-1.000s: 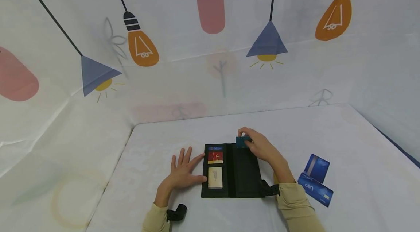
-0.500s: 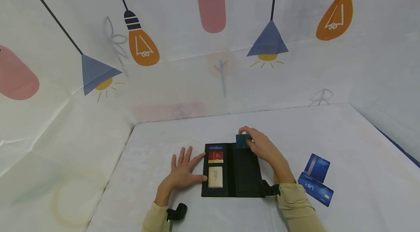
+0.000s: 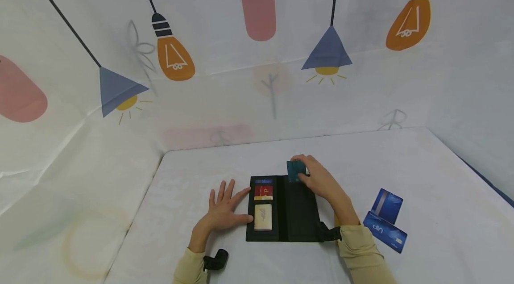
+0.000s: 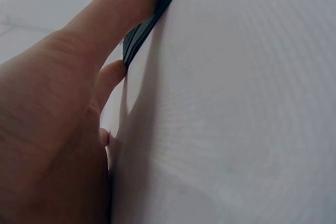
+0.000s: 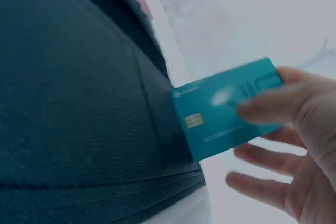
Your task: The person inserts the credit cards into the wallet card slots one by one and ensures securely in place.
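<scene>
A black bifold card wallet (image 3: 303, 212) lies spread open on the table. My right hand (image 3: 320, 182) pinches a teal bank card (image 5: 207, 114) between thumb and fingers at the top of the wallet's right half. In the right wrist view the card's chip end meets the wallet's edge; whether any of it is inside a pocket I cannot tell. My left hand (image 3: 222, 213) has its fingers spread, with thumb and index fingertips touching the wallet's left edge. In the left half, a red card (image 3: 263, 192), a cream card (image 3: 263, 217) and a blue strip of card (image 3: 263, 181) show.
Two blue cards overlap on the white table to the right: one card (image 3: 388, 206) behind and a VIP card (image 3: 385, 231) in front. Something yellow (image 3: 337, 218) shows partly beside the right wrist. A patterned cloth wall (image 3: 225, 101) stands behind the table.
The teal card has shifted upward, away from the wallet, and more of its face shows. My right hand has moved only slightly; my left hand stays in place.
</scene>
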A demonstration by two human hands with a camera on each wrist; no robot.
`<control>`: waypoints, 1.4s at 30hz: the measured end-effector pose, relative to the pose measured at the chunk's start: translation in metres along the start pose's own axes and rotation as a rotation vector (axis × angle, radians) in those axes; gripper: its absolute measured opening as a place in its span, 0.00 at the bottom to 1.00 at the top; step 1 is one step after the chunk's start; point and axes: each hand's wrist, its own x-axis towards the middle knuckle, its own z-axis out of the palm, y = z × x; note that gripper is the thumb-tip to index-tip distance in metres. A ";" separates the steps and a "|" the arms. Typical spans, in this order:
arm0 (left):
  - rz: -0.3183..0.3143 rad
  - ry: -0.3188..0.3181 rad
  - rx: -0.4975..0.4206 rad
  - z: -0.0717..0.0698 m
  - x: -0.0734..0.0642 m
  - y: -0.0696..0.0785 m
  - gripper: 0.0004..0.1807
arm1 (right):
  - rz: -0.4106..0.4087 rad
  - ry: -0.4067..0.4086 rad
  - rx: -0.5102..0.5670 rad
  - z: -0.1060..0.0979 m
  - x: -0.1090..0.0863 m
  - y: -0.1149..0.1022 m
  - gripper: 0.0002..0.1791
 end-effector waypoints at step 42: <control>0.006 -0.004 0.015 0.000 0.000 0.000 0.45 | 0.121 -0.056 -0.094 0.017 0.003 0.009 0.42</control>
